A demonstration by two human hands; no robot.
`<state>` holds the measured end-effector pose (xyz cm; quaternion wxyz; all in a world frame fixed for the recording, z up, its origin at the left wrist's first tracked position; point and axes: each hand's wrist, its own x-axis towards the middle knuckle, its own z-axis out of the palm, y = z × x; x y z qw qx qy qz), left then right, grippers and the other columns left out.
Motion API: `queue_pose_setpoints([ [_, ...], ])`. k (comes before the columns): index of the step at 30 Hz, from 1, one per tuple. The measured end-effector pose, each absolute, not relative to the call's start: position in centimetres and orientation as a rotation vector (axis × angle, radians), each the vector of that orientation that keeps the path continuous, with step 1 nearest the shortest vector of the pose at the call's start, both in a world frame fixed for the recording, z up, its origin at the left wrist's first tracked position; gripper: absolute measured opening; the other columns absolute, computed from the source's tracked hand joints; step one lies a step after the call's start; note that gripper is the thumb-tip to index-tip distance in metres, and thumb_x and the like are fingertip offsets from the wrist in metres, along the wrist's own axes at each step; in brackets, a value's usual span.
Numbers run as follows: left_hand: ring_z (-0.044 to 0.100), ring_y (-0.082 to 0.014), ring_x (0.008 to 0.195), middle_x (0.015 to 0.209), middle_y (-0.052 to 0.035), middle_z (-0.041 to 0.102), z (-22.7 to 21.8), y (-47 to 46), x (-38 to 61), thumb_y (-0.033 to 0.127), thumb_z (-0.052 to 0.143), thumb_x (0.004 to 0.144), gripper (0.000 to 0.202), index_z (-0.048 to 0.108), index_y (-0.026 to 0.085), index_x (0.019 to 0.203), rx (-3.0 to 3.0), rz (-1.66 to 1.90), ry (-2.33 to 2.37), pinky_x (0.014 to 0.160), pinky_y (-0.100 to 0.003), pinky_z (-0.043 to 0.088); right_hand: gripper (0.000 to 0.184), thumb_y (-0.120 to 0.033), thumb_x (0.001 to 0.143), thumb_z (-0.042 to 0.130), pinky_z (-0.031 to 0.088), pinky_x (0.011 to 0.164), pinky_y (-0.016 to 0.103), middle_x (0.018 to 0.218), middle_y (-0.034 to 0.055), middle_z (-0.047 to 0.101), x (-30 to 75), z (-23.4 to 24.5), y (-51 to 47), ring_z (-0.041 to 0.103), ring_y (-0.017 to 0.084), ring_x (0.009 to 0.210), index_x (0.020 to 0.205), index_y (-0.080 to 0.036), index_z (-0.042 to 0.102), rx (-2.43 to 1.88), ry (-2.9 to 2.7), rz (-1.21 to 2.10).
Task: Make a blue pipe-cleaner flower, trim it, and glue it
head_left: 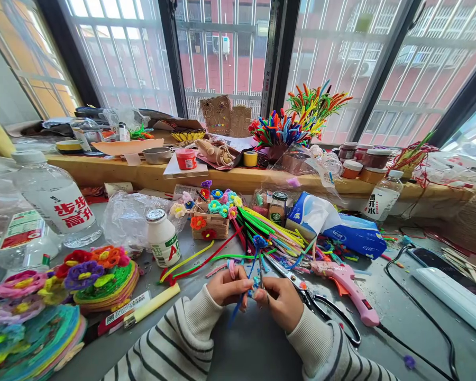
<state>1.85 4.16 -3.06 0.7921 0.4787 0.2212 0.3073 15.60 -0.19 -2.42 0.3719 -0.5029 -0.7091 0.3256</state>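
Observation:
Both my hands meet over the grey table near its front edge. My left hand (228, 286) pinches a blue pipe cleaner (238, 307) that trails down and to the left. My right hand (282, 299) is closed on the thin stem of a small blue pipe-cleaner flower (258, 242) that stands up above my fingers. A pink pipe-cleaner loop (231, 267) lies just above my left hand. Scissors (321, 307) lie right beside my right hand. Both sleeves are white with dark stripes.
A pink glue gun (347, 286) and its black cable lie to the right. Loose pipe cleaners (269, 233), a small flower basket (210, 222), a white bottle (162, 238) and a tissue pack (341, 227) lie behind. Coiled mats with flowers (99, 280) fill the left.

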Motion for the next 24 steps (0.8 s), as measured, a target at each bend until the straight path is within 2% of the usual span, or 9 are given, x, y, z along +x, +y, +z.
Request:
queue_pose_setpoints([
  [3,0.046,-0.0063,0.028,0.035,0.0025,0.055,-2.7,4.0,1.9,0.030,0.062,0.053,0.027,0.041,0.013,0.050,1.030,0.656,0.478,0.027,-0.014,0.031,0.058,-0.065,0.061,0.028,0.022,0.038,0.019,0.040,-0.0037,0.035,15.6,-2.4,-0.2,0.028,0.006,0.040,0.043,-0.014,0.047,-1.316,-1.833,0.820],
  [9,0.046,-0.0045,0.030,0.035,0.0044,0.054,-2.2,3.6,1.8,0.025,0.062,0.055,0.024,0.041,0.013,0.051,1.025,0.664,0.512,0.030,-0.013,0.033,0.050,-0.060,0.059,0.041,0.017,0.037,0.019,0.038,-0.0063,0.025,15.6,-2.7,0.0,0.023,0.005,0.038,0.038,-0.015,0.035,-1.371,-1.823,0.757],
  [15,0.045,-0.0052,0.026,0.033,0.0049,0.054,-2.9,3.9,1.9,0.028,0.061,0.055,0.026,0.039,0.014,0.051,1.043,0.692,0.495,0.027,-0.014,0.032,0.050,-0.054,0.064,0.041,0.021,0.037,0.019,0.034,-0.0047,0.031,15.4,-2.7,0.1,0.029,0.006,0.036,0.032,-0.015,0.038,-1.372,-1.755,0.751],
  [19,0.047,-0.0055,0.028,0.033,0.0045,0.055,-2.7,3.9,1.9,0.028,0.062,0.054,0.026,0.040,0.014,0.052,1.042,0.697,0.545,0.030,-0.014,0.034,0.049,-0.051,0.062,0.045,0.022,0.038,0.018,0.033,-0.0047,0.032,15.4,-2.7,0.1,0.030,0.006,0.036,0.030,-0.015,0.039,-1.379,-1.707,0.724],
  [24,0.046,-0.0050,0.029,0.033,0.0048,0.054,-1.9,3.5,1.8,0.027,0.063,0.052,0.027,0.040,0.014,0.052,1.029,0.718,0.608,0.031,-0.014,0.035,0.045,-0.051,0.062,0.046,0.022,0.037,0.018,0.034,-0.0042,0.037,15.7,-2.8,0.2,0.030,0.006,0.036,0.035,-0.015,0.043,-1.317,-1.671,0.840],
])
